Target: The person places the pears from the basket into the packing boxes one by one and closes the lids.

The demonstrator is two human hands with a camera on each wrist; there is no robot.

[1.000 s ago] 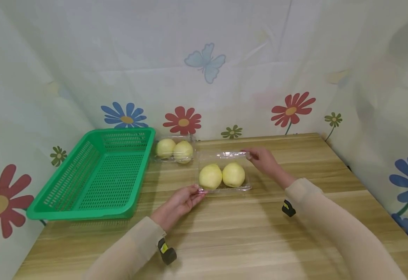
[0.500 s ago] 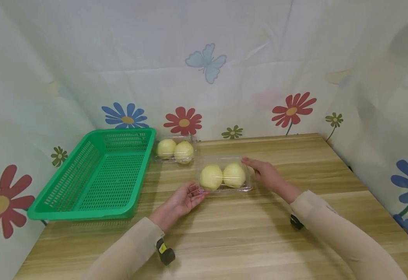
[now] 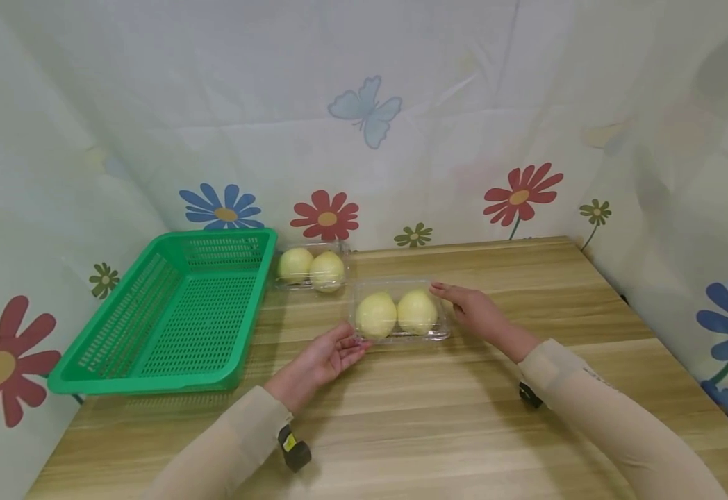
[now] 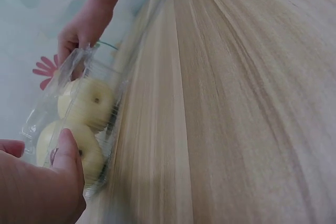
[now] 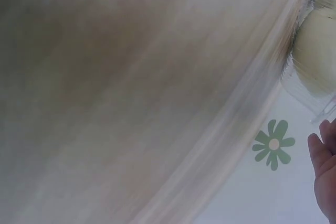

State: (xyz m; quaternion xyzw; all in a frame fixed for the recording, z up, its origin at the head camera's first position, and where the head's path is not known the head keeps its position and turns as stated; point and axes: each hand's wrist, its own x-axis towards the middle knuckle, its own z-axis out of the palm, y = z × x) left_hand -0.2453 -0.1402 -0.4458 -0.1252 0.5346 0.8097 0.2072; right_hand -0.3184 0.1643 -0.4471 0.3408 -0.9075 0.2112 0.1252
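Note:
A clear plastic clamshell container stands on the table with two round, pale yellow pears inside. Its lid lies down over them. My left hand pinches the near left corner; in the left wrist view its thumb lies along the container's side. At the far right corner, my right hand presses on the lid's edge with extended fingers. Only part of that hand shows in the right wrist view, beside the container's corner.
A second clear container with two pears sits behind, near the back edge. To its left stands a green perforated plastic basket. The wooden table meets a flowered curtain at the back and sides.
The lid's raised back edge has come down over the pears. My right hand has gone from pinching that edge to pressing at its corner. The left hand stays at the near left corner.

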